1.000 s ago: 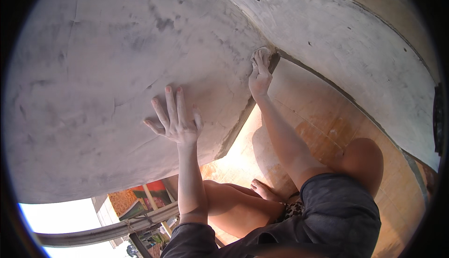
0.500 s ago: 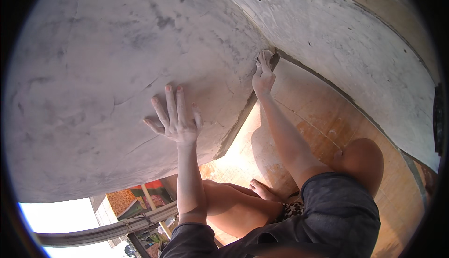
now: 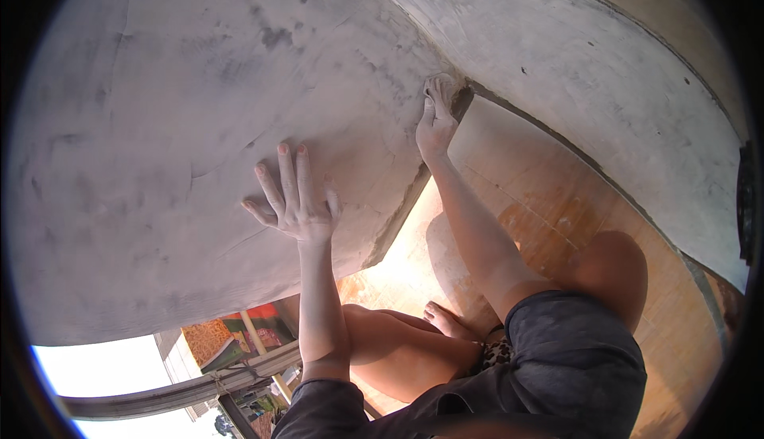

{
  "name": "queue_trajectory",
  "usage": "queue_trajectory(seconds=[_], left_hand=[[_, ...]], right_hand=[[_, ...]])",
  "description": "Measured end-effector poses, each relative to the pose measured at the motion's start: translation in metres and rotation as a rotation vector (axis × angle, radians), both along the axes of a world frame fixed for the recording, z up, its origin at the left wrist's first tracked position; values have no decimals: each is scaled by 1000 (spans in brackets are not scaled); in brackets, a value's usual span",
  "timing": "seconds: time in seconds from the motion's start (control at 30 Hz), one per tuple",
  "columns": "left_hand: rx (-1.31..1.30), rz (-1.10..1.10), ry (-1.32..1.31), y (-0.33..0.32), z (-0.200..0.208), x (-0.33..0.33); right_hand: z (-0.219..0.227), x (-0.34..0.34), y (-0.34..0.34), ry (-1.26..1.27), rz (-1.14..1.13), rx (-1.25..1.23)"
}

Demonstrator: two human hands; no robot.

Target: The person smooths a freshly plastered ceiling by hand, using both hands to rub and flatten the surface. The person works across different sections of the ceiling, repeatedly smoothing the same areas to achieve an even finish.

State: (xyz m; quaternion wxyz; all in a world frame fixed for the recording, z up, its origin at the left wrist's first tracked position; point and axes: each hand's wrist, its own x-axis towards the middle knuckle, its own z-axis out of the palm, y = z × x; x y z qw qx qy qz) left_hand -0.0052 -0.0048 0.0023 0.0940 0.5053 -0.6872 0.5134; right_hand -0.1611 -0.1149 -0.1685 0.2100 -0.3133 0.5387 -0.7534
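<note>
My left hand (image 3: 304,216) rests on the grey plastered wall (image 3: 159,144), its dusty fingers spread and nothing in it. Higher up and to the right, my right hand (image 3: 436,124) is closed on a small pale, dust-covered pad (image 3: 443,85) pressed to the same wall. That spot lies low, beside the corner where a second plastered wall (image 3: 573,65) meets it. The fingers and white dust hide much of the pad, so its exact kind cannot be told. Both hands and forearms are coated in pale powder.
An orange-brown tiled floor (image 3: 509,176) with pale dust lies beneath my bent legs. My bare foot (image 3: 450,321) is on it. A grey rail (image 3: 183,391) crosses the lower left, with colourful items (image 3: 211,343) beyond. Dark gaps line the walls' lower edges.
My right hand has shifted slightly left along the wall, away from the corner, with the pale pad. The left hand remains in place on the wall.
</note>
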Motion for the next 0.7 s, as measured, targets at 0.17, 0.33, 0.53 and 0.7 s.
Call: queue_trajectory(seconds=[0.17, 0.33, 0.53, 0.7], left_hand=[[6, 36, 8, 2, -2, 1], [56, -12, 25, 3, 1, 1], [24, -56, 26, 0, 0, 1], [25, 22, 29, 3, -3, 1]], right_hand=[[50, -3, -28, -26, -11, -83], [51, 0, -28, 203, 11, -288], [3, 4, 4, -67, 4, 229], [77, 9, -29, 19, 61, -167]])
